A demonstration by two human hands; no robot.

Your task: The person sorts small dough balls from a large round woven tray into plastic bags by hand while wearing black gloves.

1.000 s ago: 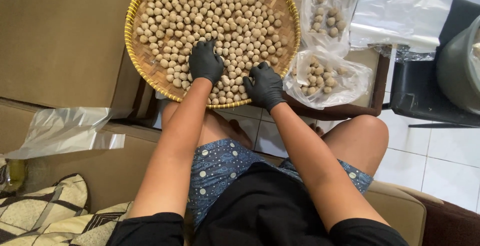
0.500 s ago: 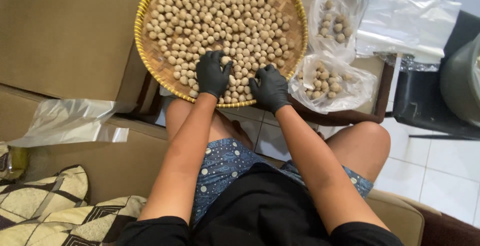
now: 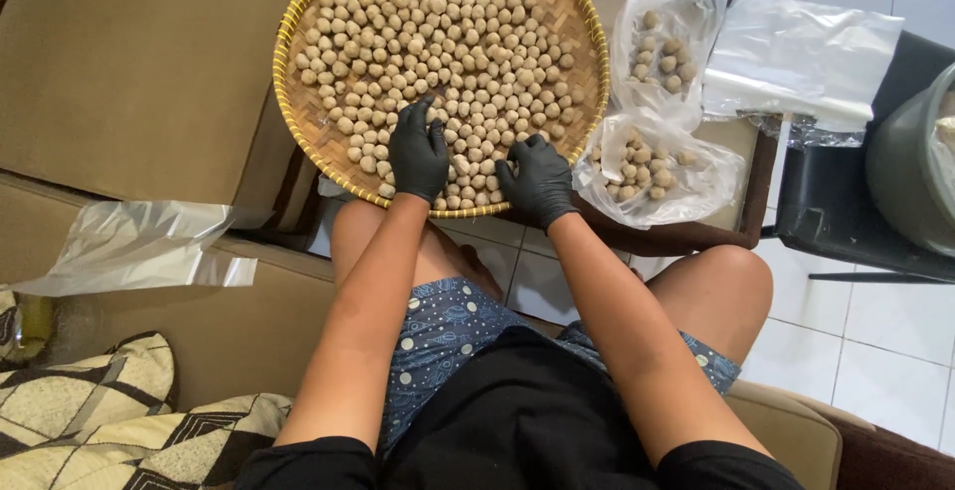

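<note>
Left hand (image 3: 418, 160) in black glove: fingers spread, flat on pale round balls (image 3: 438, 42) | right hand (image 3: 538, 180): fingers curled over near-edge balls | round woven bamboo tray (image 3: 298, 12): far centre | two clear plastic bags (image 3: 647, 167): right.

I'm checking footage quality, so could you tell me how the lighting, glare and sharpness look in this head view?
Head view: soft, even daylight; the tray of pale balls is sharp; both gloved hands, left hand and right hand, are crisp; glare whitens the plastic bags; edges bend slightly from the wide lens.
</note>
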